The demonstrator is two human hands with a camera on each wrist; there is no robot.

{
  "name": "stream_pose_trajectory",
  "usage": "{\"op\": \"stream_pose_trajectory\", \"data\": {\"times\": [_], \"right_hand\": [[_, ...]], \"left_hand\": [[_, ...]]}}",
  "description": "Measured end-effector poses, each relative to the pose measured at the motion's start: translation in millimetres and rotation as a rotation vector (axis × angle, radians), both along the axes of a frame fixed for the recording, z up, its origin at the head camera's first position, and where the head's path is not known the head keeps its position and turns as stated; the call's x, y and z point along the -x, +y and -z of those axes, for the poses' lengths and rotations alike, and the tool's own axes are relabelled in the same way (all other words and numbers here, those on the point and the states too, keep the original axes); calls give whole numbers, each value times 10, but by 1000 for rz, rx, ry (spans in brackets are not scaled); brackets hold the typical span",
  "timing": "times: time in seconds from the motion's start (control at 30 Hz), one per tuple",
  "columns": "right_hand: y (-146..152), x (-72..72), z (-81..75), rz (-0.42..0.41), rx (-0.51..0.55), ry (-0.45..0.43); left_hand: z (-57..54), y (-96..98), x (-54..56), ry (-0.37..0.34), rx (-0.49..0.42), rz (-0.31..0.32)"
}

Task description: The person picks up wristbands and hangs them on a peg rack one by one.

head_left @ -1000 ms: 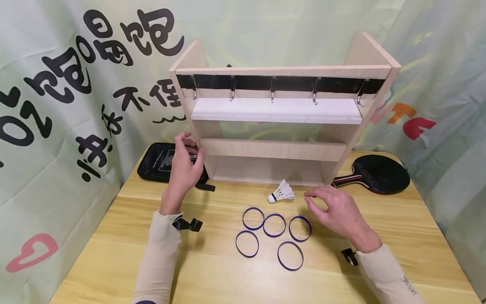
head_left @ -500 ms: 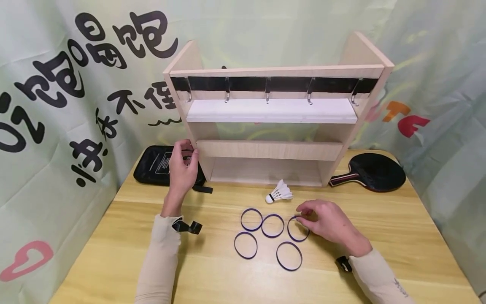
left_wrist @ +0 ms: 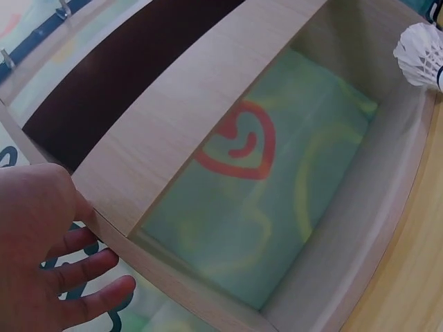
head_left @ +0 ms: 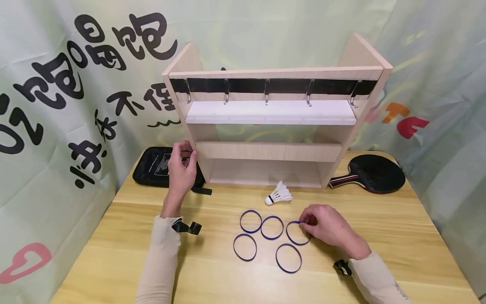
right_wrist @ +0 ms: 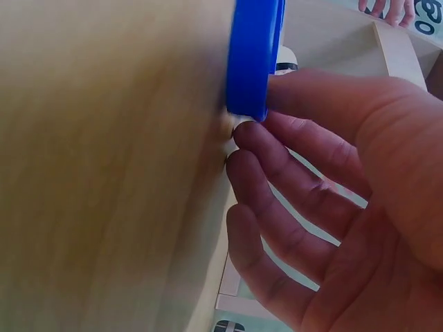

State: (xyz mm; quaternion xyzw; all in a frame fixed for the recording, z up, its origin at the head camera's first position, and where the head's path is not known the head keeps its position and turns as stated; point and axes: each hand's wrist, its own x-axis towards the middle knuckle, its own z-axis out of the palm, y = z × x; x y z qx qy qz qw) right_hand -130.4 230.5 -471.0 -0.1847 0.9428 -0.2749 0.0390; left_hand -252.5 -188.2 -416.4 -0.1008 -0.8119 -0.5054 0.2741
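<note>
My right hand (head_left: 328, 226) pinches the back right edge of a thin blue ring (head_left: 298, 244) between thumb and fingertips. Close up in the right wrist view, the blue band stands at the thumb, low over the wood, with the other fingers (right_wrist: 259, 180) loosely bent below it. My left hand (head_left: 182, 171) is at the left side panel of a pale wooden shelf rack (head_left: 265, 151), its thumb side at the panel's edge. In the left wrist view its other fingers (left_wrist: 90, 270) stretch loosely along the panel's outer side.
Several more blue rings (head_left: 271, 227) lie flat on the table (head_left: 212, 274). A shuttlecock (head_left: 279, 194) lies before the rack; metal hooks (head_left: 266, 95) hang from its black strip. A black zip case (head_left: 152, 166) is left, a table tennis bat (head_left: 373, 174) right.
My right hand has come down and left from beside the shuttlecock to the right-hand blue ring and now pinches it. My left hand has moved slightly down against the rack's side.
</note>
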Motion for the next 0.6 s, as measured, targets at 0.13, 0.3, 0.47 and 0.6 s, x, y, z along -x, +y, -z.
{"op": "stream_pose_trajectory", "data": {"times": [0.13,0.3,0.47,0.6], "right_hand": [[11,-2,-3,-5,14,-13],[58,-8,-26,-9,70,-44],[103,2,-50,-43,152,-93],[124,11,-55,-69,199,-110]], "left_hand": [[7,1,0,-1,2,-10],[-8,32,18,-14,-12,12],[-18,35,8,-16,-21,3],[-11,20,-6,-7,-24,-1]]}}
